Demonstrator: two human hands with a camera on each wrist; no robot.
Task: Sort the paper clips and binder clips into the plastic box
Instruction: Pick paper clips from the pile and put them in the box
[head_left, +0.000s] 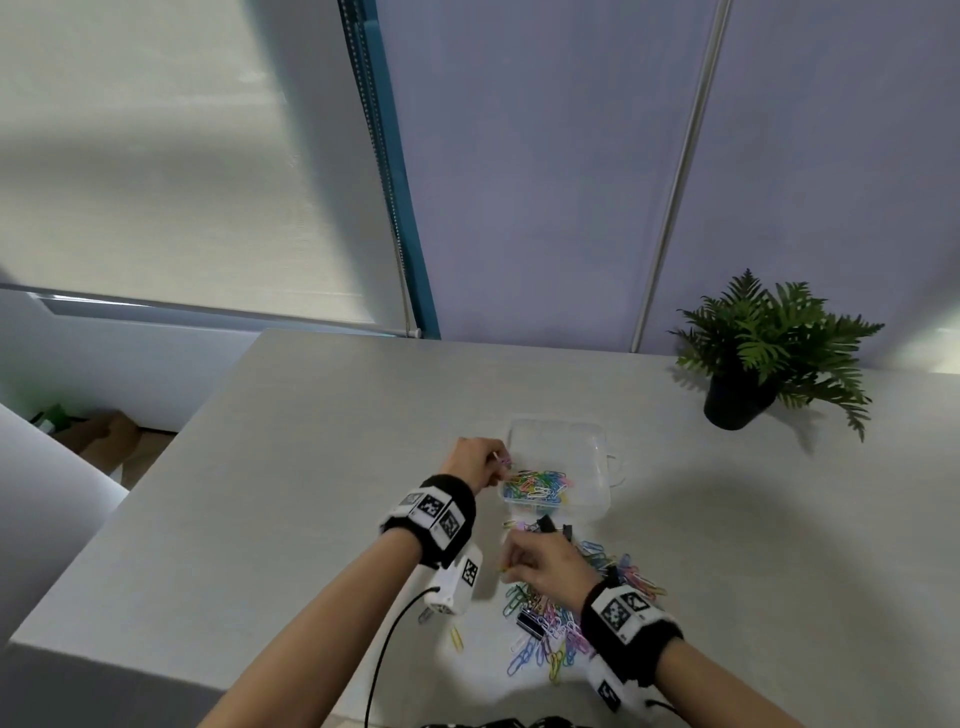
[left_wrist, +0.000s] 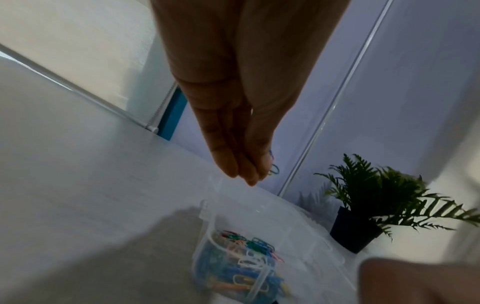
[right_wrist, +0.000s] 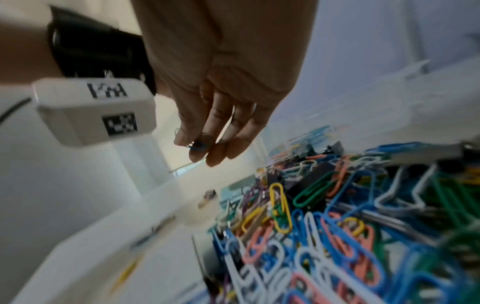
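The clear plastic box lies open on the table, with coloured paper clips heaped in its near compartment. My left hand hovers at the box's left edge, its fingertips pinching a few paper clips above the box. In front of the box is a loose pile of paper clips mixed with black binder clips. My right hand hangs over that pile, and its fingertips pinch a blue paper clip.
A potted fern stands at the back right of the table. One yellow clip lies apart, left of the pile. The table's left edge drops to the floor. A black cable trails from my left wrist.
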